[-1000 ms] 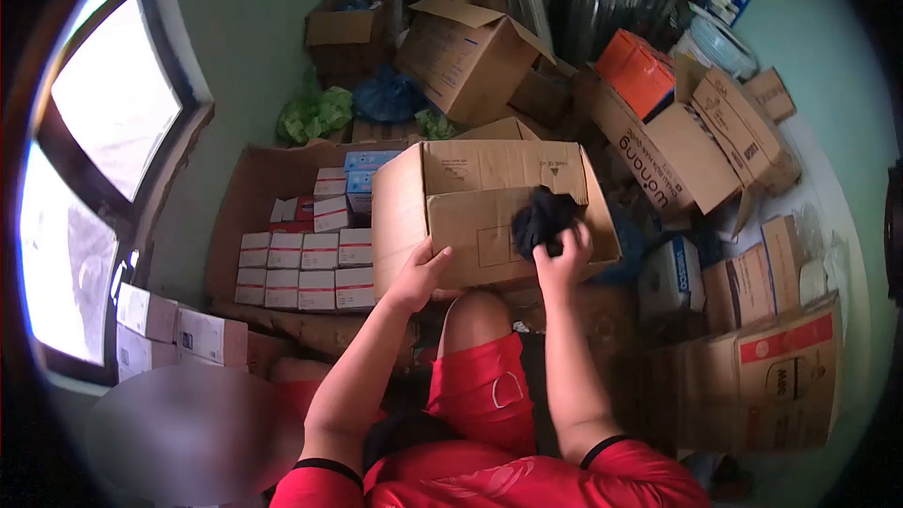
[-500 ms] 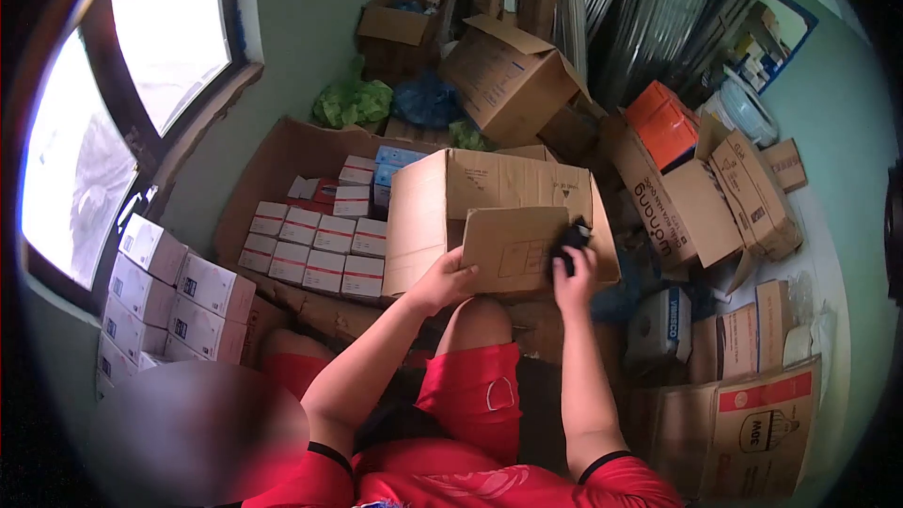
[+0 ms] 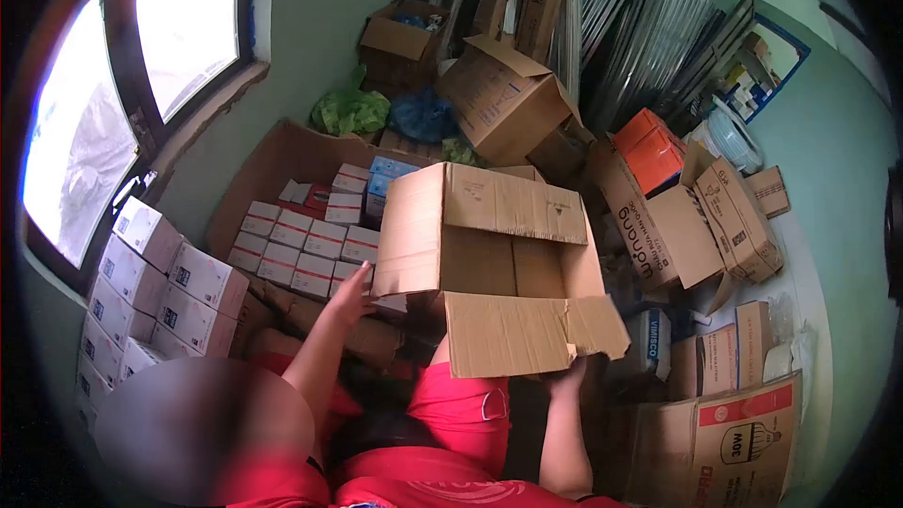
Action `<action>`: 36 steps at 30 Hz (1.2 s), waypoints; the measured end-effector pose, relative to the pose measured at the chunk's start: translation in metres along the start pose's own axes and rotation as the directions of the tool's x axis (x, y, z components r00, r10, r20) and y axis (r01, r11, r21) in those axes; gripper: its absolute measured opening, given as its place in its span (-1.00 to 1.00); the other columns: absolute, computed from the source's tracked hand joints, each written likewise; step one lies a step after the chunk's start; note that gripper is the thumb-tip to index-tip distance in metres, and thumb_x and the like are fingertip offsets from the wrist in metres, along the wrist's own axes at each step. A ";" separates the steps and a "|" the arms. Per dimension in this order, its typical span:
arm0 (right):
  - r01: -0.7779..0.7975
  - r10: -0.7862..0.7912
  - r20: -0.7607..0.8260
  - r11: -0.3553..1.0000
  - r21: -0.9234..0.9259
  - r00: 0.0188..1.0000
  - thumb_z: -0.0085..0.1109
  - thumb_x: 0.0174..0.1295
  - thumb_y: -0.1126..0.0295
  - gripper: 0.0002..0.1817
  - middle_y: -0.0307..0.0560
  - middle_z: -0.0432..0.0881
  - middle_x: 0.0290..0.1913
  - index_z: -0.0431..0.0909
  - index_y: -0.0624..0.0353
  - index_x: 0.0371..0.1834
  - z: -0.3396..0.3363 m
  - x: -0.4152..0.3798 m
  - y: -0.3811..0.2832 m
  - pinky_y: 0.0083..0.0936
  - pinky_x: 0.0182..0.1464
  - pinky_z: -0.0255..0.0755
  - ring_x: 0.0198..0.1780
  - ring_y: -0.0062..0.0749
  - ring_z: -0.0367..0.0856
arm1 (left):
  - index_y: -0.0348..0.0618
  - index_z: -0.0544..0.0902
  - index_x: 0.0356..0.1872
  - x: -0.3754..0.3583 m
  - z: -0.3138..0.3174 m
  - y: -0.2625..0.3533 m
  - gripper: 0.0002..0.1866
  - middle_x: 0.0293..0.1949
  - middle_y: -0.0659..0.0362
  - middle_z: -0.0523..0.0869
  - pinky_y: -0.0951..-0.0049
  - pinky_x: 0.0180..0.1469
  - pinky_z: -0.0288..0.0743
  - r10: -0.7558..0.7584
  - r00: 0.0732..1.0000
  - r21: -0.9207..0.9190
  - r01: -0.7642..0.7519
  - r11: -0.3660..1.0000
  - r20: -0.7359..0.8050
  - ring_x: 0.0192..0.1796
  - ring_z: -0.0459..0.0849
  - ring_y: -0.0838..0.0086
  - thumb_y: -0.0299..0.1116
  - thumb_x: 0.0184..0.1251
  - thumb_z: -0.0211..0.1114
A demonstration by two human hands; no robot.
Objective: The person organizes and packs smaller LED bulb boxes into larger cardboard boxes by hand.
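Note:
An open brown cardboard box (image 3: 513, 212) with spread flaps stands before me, and its visible inside is bare. Its front flap (image 3: 508, 334) folds down toward my knees and has a torn right end. My left hand (image 3: 350, 299) is just left of the box's left flap, fingers stretched and apart, beside white cartons with red stripes (image 3: 324, 237). Below the front flap's right part is my right hand (image 3: 567, 378); the flap covers its fingers, so what they hold, if anything, is hidden.
White cartons (image 3: 193, 315) are stacked at the left under the window. Behind are an open carton (image 3: 499, 99), green bags (image 3: 350, 113) and a blue bag (image 3: 423, 116). On the right stand an orange box (image 3: 649, 150), a Vinisco box (image 3: 649, 343) and a 30W carton (image 3: 748, 437).
The front flap has swung down toward me, exposing the box's inside. My left hand let go of it and moved left. My right hand moved down; the black object it held is out of sight.

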State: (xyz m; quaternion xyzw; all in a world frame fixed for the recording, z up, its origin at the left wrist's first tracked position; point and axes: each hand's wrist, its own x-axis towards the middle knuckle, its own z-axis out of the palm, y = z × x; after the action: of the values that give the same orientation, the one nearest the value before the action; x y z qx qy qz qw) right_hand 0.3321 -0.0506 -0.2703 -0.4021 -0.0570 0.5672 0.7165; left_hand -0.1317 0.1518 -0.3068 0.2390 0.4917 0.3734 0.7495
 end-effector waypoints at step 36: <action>0.465 -0.293 0.373 0.379 -0.800 0.881 0.20 0.45 -0.02 -0.61 -0.19 0.69 -0.19 0.64 0.12 -0.13 0.157 -0.094 -0.057 -0.40 0.04 0.46 -0.10 -0.43 0.60 | -0.18 0.32 0.42 -0.165 0.216 -0.063 -0.46 0.22 -0.03 0.61 0.10 -0.03 0.77 0.118 0.864 -0.277 0.026 0.961 0.489 0.18 0.70 0.10 -0.59 0.46 0.21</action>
State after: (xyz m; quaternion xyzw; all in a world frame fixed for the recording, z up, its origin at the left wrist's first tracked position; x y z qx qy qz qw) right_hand 0.2586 -0.0530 -0.0932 -0.6349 -0.4880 0.3095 0.5129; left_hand 0.0474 -0.0155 -0.1739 0.2333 0.2182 0.3808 0.8677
